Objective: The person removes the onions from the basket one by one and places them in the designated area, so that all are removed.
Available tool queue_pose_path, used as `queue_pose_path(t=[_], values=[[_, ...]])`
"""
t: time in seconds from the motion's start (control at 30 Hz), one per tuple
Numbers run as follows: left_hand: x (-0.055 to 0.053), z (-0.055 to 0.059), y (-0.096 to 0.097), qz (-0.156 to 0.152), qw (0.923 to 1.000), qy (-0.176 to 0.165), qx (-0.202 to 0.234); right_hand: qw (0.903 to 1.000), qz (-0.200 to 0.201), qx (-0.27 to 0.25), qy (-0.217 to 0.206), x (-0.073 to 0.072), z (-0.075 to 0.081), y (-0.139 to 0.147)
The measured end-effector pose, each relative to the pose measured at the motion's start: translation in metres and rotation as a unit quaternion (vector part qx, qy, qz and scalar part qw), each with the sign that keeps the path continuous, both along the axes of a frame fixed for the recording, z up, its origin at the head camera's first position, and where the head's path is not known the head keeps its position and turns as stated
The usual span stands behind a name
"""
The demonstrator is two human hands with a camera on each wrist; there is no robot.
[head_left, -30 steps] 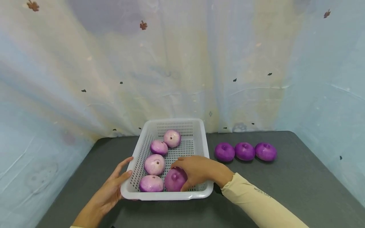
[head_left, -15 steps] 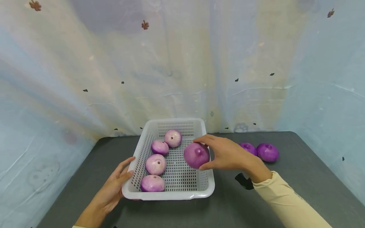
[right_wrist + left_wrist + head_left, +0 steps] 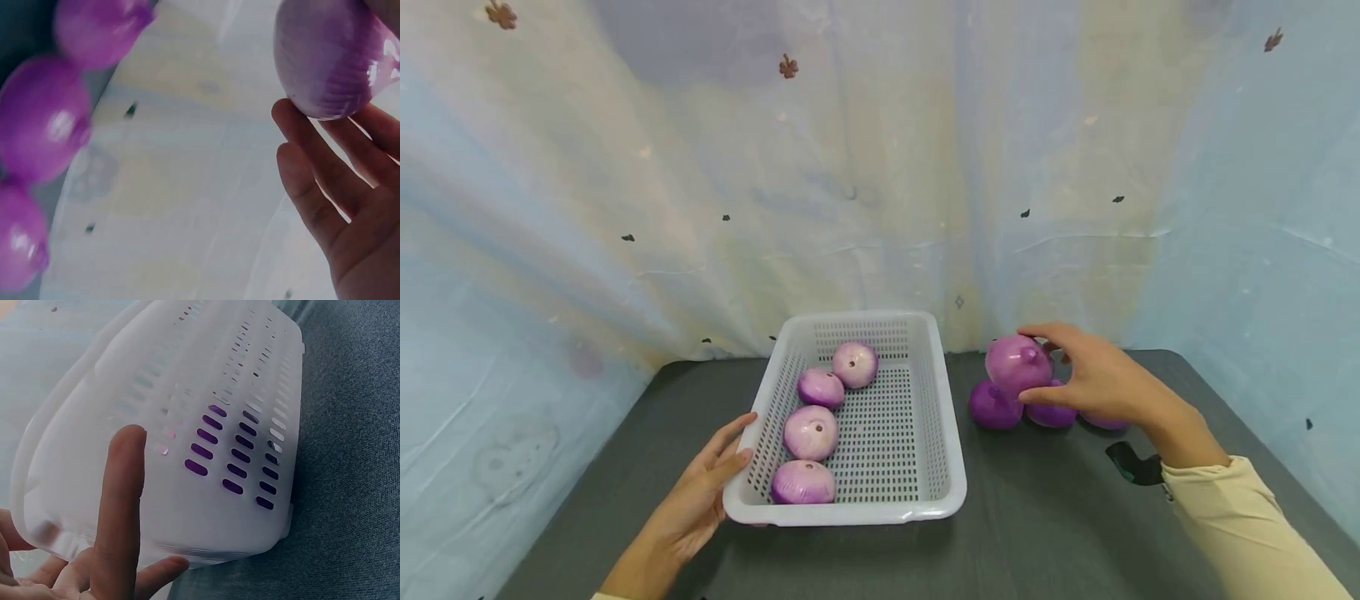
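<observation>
My right hand pinches a purple onion between thumb and fingers, raised above the table. In the right wrist view this onion shows shiny skin and sits against the fingertips. Behind and below it, a row of darker purple onions lies on the table, partly hidden by the hand and the held onion. My left hand holds the near left corner of a white slotted basket. In the left wrist view one finger lies along the basket's outer wall.
Several paler onions lie along the left side inside the basket, with bare slotted floor on its right. The dark table ends at a patterned curtain behind. A black strap hangs at the right wrist.
My right hand has lifted the onion out of the basket's near right part and carried it right, over the row on the table. The left hand stays at the basket.
</observation>
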State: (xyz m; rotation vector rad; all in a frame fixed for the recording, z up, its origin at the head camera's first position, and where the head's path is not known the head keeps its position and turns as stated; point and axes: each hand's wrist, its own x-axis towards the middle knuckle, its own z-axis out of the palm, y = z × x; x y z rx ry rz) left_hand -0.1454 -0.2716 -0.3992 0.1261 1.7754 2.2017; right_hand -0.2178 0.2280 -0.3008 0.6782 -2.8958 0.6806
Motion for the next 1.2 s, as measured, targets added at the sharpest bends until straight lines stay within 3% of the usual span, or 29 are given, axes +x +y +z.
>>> queue_pose_path(t=[0.3,0.5,0.73,0.93,1.2], values=[[0.001,0.001,0.000,-0.005,0.9999,-0.010,-0.003,0.9977,-0.067,0.007,-0.007,-0.009,-0.019,0.067],[0.001,0.002,0.001,0.015,0.9991,-0.029,-0.027,0.9947,-0.102,0.011,-0.013,-0.018,-0.038,0.102],[0.002,0.003,0.005,0.036,0.9975,-0.037,-0.048,0.9911,-0.128,0.030,-0.018,-0.019,-0.046,0.121],[0.002,0.002,0.005,0.028,0.9988,-0.023,-0.032,0.9856,-0.161,0.044,-0.029,-0.017,-0.050,0.134],[0.003,0.003,0.005,0.027,0.9989,-0.011,-0.035,0.9847,-0.162,0.057,-0.027,-0.021,-0.064,0.157]])
